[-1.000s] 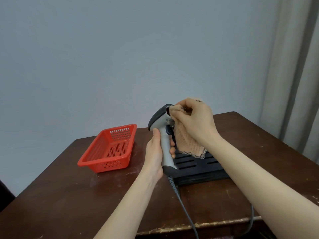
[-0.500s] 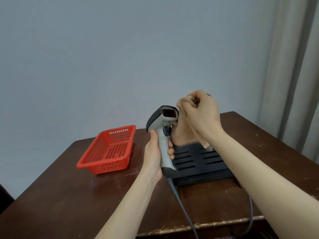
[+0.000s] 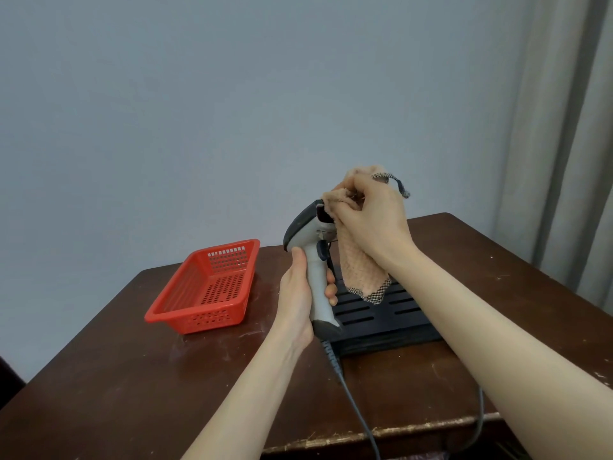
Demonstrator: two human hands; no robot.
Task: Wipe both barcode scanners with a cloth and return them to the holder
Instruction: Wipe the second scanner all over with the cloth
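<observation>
My left hand (image 3: 298, 293) grips the handle of a grey and black barcode scanner (image 3: 310, 247), held upright above the table. Its cable (image 3: 351, 400) runs down over the front edge. My right hand (image 3: 368, 217) holds a bunched peach cloth (image 3: 360, 263) against the scanner's front window; the cloth's checkered edge hangs below. Behind and below lies a black slotted holder (image 3: 381, 317) on the table. A second scanner is not visible.
A red perforated plastic basket (image 3: 205, 290) stands on the dark wooden table (image 3: 132, 376) to the left. A grey wall is behind, and a curtain (image 3: 570, 144) hangs at the right. A second cable (image 3: 477, 423) drops over the front edge at right.
My right hand with the cloth lifted off the scanner's head, then came back onto its front window. The scanner stayed upright in my left hand.
</observation>
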